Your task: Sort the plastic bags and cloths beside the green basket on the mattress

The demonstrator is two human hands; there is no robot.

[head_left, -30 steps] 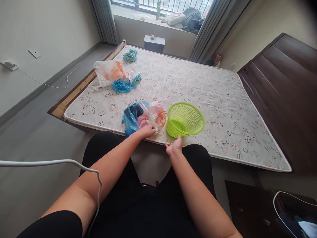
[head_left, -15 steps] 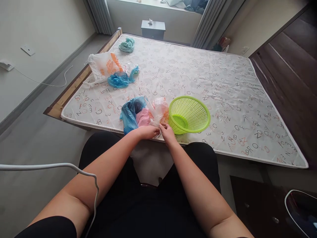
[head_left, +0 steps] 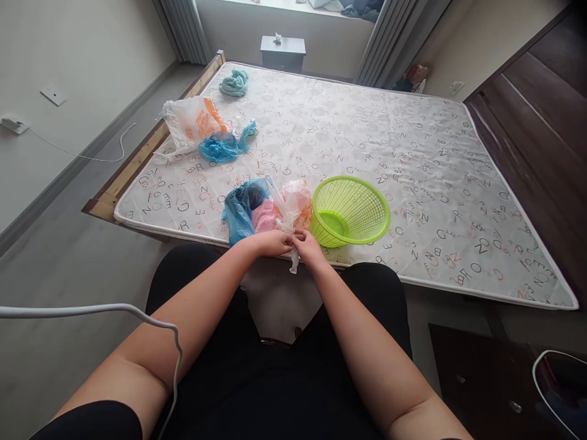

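Note:
At the mattress's front edge, my left hand (head_left: 277, 242) and my right hand (head_left: 306, 245) meet, both closed on the gathered neck of a white and orange plastic bag (head_left: 296, 200). A twisted end of the bag hangs down below my fingers. Left of it, a pink cloth (head_left: 265, 217) lies against a blue plastic bag (head_left: 241, 211), which has something dark inside its opening. A green plastic basket (head_left: 384, 215) stands tilted just to the right of my right hand. What the white bag holds cannot be made out.
On the mattress (head_left: 440, 214) farther left lie another white and orange bag (head_left: 197, 122), a crumpled blue bag (head_left: 220, 148) and a teal cloth (head_left: 234, 83). A wooden bed rail (head_left: 110, 197) runs along the left. A white cable (head_left: 114, 305) crosses my left arm.
My fingers have drawn together on the bag's neck, and a twisted end now hangs below them. The basket and other things stay where they were.

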